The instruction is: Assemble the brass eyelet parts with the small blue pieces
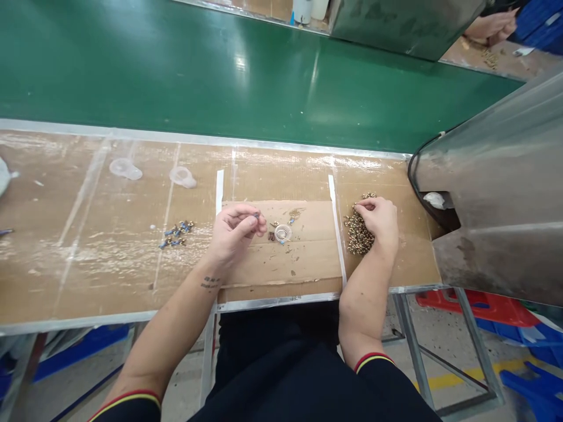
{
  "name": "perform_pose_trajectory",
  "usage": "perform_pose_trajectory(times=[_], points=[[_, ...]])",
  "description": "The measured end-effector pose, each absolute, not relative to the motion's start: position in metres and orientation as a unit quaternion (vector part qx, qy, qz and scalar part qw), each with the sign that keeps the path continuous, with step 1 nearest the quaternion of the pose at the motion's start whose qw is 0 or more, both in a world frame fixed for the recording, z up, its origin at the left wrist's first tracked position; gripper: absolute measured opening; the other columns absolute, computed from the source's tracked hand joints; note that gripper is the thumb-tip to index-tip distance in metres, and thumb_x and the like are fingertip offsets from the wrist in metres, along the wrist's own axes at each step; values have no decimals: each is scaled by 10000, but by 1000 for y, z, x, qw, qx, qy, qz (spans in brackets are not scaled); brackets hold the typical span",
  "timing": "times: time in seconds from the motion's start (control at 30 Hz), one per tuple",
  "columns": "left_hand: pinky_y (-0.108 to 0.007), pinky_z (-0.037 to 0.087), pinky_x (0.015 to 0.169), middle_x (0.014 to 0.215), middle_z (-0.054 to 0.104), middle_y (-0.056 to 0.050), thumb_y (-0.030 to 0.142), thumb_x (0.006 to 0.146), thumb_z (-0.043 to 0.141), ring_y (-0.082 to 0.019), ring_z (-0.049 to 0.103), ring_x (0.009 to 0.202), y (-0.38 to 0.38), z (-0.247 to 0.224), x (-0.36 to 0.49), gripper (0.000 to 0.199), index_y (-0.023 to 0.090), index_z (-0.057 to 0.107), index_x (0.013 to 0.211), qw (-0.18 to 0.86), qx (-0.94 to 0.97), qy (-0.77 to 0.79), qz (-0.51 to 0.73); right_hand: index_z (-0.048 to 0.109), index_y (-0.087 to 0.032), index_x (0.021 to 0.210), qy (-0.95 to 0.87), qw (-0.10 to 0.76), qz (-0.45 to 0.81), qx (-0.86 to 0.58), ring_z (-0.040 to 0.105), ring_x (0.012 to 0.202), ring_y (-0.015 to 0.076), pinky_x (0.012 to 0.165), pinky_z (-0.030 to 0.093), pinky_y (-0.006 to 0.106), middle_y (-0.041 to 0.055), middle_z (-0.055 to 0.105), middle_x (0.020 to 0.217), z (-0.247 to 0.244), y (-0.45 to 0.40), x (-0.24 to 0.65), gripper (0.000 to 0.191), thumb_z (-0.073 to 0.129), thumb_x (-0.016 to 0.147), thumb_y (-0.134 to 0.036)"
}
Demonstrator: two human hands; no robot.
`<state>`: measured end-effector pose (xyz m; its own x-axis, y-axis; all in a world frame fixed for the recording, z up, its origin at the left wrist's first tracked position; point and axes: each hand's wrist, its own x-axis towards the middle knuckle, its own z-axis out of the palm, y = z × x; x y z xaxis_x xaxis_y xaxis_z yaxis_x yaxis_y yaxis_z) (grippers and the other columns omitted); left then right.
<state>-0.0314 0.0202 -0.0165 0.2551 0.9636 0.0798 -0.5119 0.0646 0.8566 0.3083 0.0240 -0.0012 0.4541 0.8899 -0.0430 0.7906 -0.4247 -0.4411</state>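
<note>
My left hand is raised over the left side of a cardboard sheet, its thumb and fingers pinched on a small dark-blue piece. At the right, my right hand reaches over a pile of small brass-coloured metal parts. Its thumb and forefinger are pinched at the pile's upper edge; whatever sits between them is too small to name. Between the hands, a small clear round dish stands on the cardboard, with a few tiny dark and blue pieces close around it.
Left of the cardboard lies a cluster of small blue-and-brass pieces. Two clear plastic cups lie farther back. A green conveyor belt runs behind the bench. A metal housing with a black cable borders the right. Another person's hands show at top right.
</note>
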Motion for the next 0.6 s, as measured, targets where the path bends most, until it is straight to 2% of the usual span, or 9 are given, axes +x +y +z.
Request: perform_pose_trajectory(times=[0.13,0.3,0.47,0.6], points=[[-213,577,519,670,742,-2,396,693,945,-118,697,553,14,-11,-26,314,183,752,821,694,374,294,540,790,-205,747,-479,182,149,-846,694,784,284,806,517,408,72,755,756,-9,28,312,175,735,675,-354],[-242,587,525,649,740,-10,427,630,968,-139,705,557,15,-11,-25,360,182,742,766,699,371,292,537,738,-244,685,-466,202,125,-853,660,716,276,759,505,418,45,718,689,-22,31,318,163,756,617,-392],[-242,584,540,714,770,-31,435,639,963,-136,712,586,15,-11,-27,350,186,748,757,706,383,286,523,696,-268,648,-490,195,100,-844,613,684,261,732,478,417,27,673,651,-29,32,320,116,731,658,-379],[-229,580,535,723,779,-29,411,651,964,-132,718,591,14,-9,-27,308,202,766,759,715,379,267,524,658,-268,613,-503,214,96,-832,538,606,236,688,448,425,32,638,613,-29,34,323,107,757,624,-309]])
